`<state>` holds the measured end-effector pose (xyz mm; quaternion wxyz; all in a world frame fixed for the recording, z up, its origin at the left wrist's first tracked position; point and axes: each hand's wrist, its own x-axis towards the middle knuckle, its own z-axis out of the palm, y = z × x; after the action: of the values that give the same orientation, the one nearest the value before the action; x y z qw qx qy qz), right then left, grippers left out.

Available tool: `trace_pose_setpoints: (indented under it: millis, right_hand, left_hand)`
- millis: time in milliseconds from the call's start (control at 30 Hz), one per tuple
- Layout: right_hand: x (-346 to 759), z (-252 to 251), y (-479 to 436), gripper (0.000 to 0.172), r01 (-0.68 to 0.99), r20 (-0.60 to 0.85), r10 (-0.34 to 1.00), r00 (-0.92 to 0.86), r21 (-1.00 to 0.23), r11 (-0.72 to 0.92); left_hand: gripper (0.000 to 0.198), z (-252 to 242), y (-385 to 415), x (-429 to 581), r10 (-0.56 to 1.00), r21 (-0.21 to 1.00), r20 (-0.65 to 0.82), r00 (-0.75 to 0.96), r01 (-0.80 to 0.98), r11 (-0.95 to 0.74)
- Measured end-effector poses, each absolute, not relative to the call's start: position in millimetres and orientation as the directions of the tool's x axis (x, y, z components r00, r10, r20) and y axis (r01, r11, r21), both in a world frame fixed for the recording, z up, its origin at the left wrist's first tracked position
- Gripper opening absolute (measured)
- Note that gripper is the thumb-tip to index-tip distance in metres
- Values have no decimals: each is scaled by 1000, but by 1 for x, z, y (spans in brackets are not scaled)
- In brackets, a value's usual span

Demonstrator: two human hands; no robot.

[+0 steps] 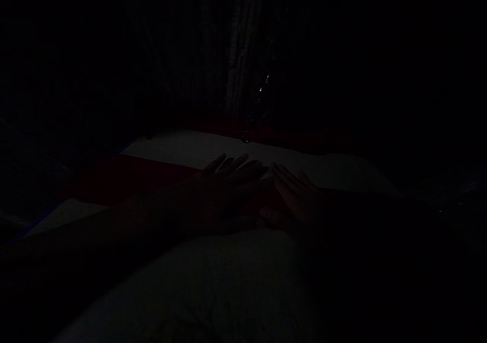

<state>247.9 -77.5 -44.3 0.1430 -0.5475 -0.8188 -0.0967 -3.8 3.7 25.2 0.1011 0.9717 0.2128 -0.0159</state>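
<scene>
My left hand (pixel 224 193) lies flat with its fingers spread on a cloth with broad red and pale stripes (pixel 236 267). Beside it, my right hand (pixel 294 193) rests on the same cloth, fingers stretched out and pointing up and left. The fingertips of the two hands come close together over a red stripe (pixel 256 203); I cannot tell whether they touch. Neither hand shows anything held. Deep shadow hides most of my right arm.
The scene is very dark. A thin blue edge (pixel 41 218) runs along the cloth's left side. Beyond the hands, a small shiny thing (pixel 245 139) lies at the far pale stripe, with glints above it. Faint vertical folds or ridges (pixel 243 43) show at the back.
</scene>
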Motion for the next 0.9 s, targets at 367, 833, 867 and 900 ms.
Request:
trace_pose_setpoints:
  millis: [367,833,867,900]
  right_hand:
    - [240,-20,-73,70,946,329,916,-228,-147,289]
    - [262,-31,-92,68,963,227,938,-263,-4,271]
    - [275,-33,-97,68,969,216,945,-246,20,248]
    - [289,-35,-102,68,973,214,949,-231,53,224]
  left_hand:
    - [67,28,3,-3,513,202,35,858,497,-844]
    - [93,27,2,-4,459,251,-74,885,462,-851]
    - [93,27,2,-4,464,249,-76,883,468,-848]
    - [93,27,2,-4,466,248,-80,881,471,-847]
